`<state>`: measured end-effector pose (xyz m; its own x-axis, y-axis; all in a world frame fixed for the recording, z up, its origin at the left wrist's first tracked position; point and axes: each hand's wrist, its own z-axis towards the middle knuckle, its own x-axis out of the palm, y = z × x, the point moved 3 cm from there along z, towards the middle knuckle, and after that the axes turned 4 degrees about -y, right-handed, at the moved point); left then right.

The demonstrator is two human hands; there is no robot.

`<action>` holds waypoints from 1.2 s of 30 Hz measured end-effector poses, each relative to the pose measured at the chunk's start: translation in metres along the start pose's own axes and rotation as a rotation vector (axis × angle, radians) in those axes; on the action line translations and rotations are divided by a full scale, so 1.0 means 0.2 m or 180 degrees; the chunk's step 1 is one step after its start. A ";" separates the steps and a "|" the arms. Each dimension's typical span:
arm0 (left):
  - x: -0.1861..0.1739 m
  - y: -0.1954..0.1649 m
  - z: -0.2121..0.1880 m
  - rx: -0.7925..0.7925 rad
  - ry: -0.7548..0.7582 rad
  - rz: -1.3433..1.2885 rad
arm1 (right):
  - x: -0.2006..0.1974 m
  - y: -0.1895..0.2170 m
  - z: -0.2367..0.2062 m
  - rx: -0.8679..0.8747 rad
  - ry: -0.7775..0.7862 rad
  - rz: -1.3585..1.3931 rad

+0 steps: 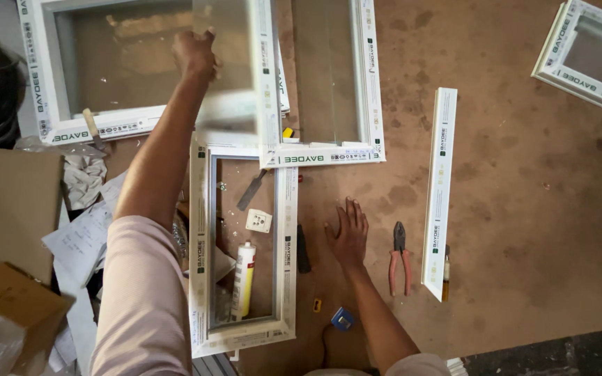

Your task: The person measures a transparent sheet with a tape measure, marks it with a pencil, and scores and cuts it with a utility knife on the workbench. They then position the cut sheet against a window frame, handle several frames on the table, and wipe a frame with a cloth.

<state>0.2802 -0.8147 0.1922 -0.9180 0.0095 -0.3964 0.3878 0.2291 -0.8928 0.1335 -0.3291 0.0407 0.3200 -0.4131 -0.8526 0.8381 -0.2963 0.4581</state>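
At 11 o'clock our left hand [195, 54] grips 1 glass pane [226, 69] by its edge, above the white frames [329, 157]. Right hand [348, 235] flat, empty. Best we keep the pane level.

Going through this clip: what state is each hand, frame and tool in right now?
left hand: raised, gripping the glass pane
glass pane: held up, tilted
right hand: flat on the table, empty
small window frame: lying flat, unglazed
pliers: lying shut
sealant tube: lying inside the frame
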 end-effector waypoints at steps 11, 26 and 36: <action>-0.01 -0.01 0.02 0.0197 -0.0084 0.0223 | 0.00 0.01 0.00 -0.0042 0.0009 0.0027; 0.01 -0.04 0.01 0.0099 -0.0242 0.0519 | 0.00 0.00 0.00 0.0044 0.0073 0.0074; 0.01 -0.05 0.00 0.0141 -0.0190 0.0563 | 0.01 0.00 0.00 0.0031 0.0093 0.0051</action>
<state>0.2755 -0.8158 0.2001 -0.8292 -0.0121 -0.5588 0.5472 0.1859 -0.8161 0.1338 -0.3290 0.0380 0.3463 -0.3926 -0.8520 0.8283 -0.2983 0.4742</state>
